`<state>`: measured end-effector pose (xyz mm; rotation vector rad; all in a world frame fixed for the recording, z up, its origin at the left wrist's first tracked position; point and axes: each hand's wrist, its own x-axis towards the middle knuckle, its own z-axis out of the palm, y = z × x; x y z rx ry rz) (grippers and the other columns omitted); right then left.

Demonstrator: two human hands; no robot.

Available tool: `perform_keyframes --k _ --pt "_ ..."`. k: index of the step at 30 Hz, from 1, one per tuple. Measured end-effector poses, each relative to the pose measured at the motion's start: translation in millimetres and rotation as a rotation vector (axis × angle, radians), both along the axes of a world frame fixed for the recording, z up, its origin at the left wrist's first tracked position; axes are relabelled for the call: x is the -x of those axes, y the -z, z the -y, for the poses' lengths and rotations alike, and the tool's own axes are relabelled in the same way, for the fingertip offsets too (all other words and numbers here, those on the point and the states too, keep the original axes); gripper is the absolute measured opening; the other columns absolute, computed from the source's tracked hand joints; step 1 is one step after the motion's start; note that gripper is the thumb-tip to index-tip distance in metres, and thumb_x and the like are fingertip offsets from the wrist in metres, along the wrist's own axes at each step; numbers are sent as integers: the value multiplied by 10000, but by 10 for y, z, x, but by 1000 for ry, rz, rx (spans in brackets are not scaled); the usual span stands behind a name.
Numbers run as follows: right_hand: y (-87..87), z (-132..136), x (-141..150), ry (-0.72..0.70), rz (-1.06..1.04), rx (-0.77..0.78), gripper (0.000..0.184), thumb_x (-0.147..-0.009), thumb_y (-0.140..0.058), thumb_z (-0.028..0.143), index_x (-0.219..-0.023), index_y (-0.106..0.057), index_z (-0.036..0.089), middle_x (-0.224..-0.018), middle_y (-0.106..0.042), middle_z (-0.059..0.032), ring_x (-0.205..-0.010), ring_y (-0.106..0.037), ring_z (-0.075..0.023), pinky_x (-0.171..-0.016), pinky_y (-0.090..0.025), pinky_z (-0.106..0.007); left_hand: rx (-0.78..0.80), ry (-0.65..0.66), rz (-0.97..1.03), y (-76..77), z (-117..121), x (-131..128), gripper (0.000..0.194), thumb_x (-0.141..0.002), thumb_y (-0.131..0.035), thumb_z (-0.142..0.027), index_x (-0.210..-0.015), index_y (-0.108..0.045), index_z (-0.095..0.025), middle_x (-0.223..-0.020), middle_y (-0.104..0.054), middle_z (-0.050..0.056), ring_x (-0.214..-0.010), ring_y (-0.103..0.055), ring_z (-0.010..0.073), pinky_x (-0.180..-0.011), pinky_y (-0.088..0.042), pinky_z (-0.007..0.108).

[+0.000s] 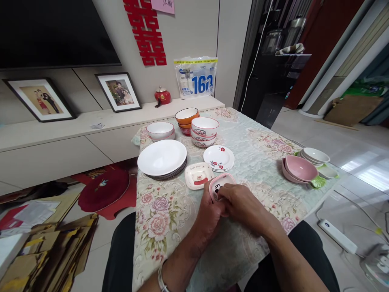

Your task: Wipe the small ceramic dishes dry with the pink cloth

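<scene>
Between my hands, just above the near part of the table, is a small pink-rimmed dish (225,179) with a cat print. My left hand (209,205) grips its left and near side. My right hand (241,202) is closed at its near right edge, the fingers bent over the inside; what the fingertips pinch is hidden. Right behind it lies a cream square dish (198,175) with a bear print. Beyond are small white flowered plates (219,157) in a stack and, to the left, a stack of large white plates (162,157).
Stacked white bowls (204,129), orange bowls (186,116) and another white bowl (160,130) stand farther back. Pink bowls (300,167) and small white bowls (316,155) sit near the right edge of the flowered tablecloth (170,227). A power strip (338,236) lies on the floor.
</scene>
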<state>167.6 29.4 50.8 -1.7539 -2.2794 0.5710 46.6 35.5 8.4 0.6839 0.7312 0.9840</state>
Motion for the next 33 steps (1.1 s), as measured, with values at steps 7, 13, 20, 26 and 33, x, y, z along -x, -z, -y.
perform_keyframes --k 7,13,20,26,33 --pt "164 -83 29 188 -140 -189 122 -867 -529 107 -783 -596 163 -809 -615 -18 -711 -516 -130 -660 -325 -244 -10 -18 7 -29 22 -23 684 -497 -558 -4 -1159 -591 -177 -858 -654 8 -696 -553 135 -540 -433 211" --pt "69 -39 -17 -49 -98 -71 181 -839 -540 50 -727 -621 169 -797 -626 -8 -743 -547 -124 -679 -336 -236 12 -30 39 -48 -18 11 731 -492 -540 -7 -1201 -566 -181 -837 -655 6 -669 -565 138 -523 -414 215" --pt "41 -10 24 114 284 -28 89 -848 -559 110 -857 -625 169 -875 -653 -57 -709 -614 -176 -589 -266 -293 16 -43 4 -15 -6 5 744 -488 -534 -1 -1204 -580 -196 -785 -619 -22 -661 -527 123 -536 -397 208" --pt "75 -30 100 195 360 -132 121 -834 -623 132 -940 -588 180 -940 -639 -82 -802 -649 -226 -609 -316 -307 -2 -16 -30 -37 9 4 765 -485 -537 2 -1219 -583 -213 -852 -629 -12 -711 -527 134 -568 -409 218" --pt "31 1 82 174 334 -18 100 -806 -597 114 -890 -602 167 -887 -652 -75 -716 -627 -199 -572 -241 -298 11 -20 -43 -18 -9 12 749 -489 -538 -8 -1211 -577 -207 -829 -624 -12 -696 -532 143 -534 -396 223"
